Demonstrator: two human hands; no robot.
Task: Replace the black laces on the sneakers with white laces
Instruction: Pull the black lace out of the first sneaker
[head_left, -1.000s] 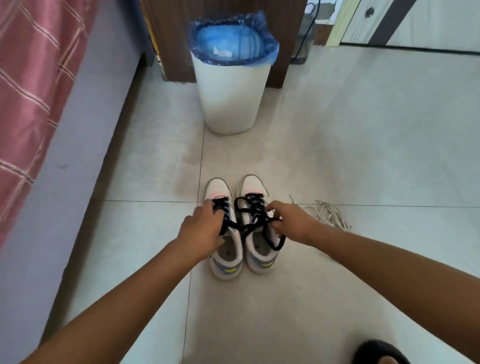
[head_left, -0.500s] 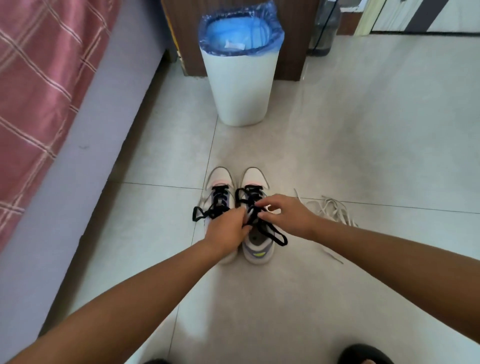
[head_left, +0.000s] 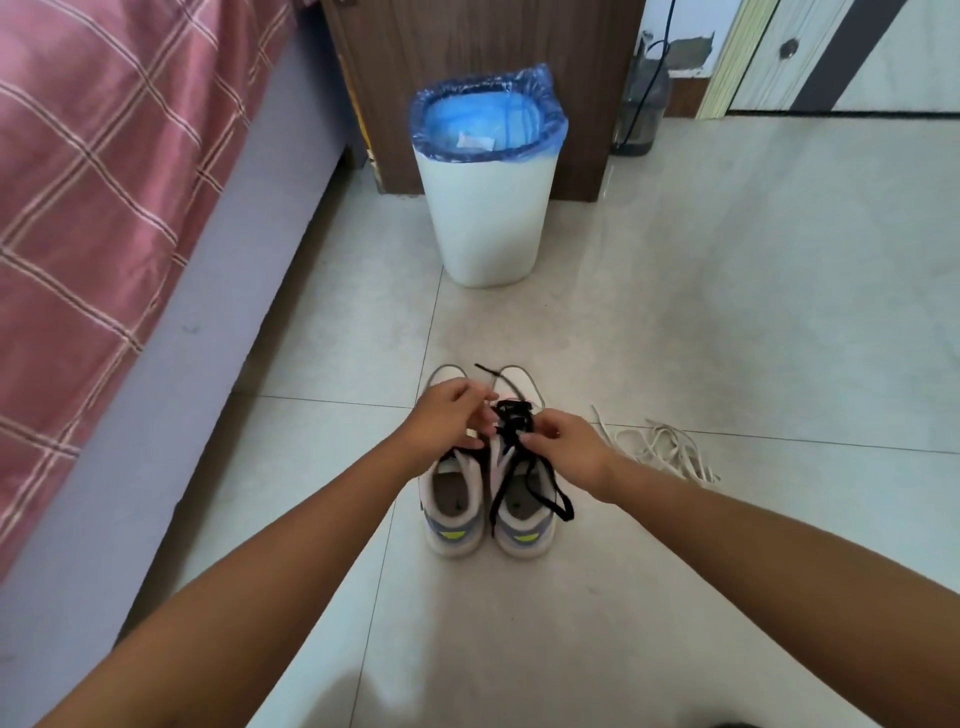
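Looking down from my head, I see the pair of white sneakers with grey-and-yellow heel patches side by side on the pale tiled floor, toes pointing away from me. My left hand hovers over the front of the left sneaker, its fingers loosely curled round a strand of the black flat lace that runs up past its fingertips toward the toes. My right hand sits over the right sneaker, thumb and forefinger pinching the same black lace at the knot on the tongue; loose ends trail back over the shoe opening to the heel. The bundle of white flat laces lies on the floor just right of my right wrist. Beyond the shoes stands a white plastic bin with a blue liner, and a red checked bed cover fills the left.
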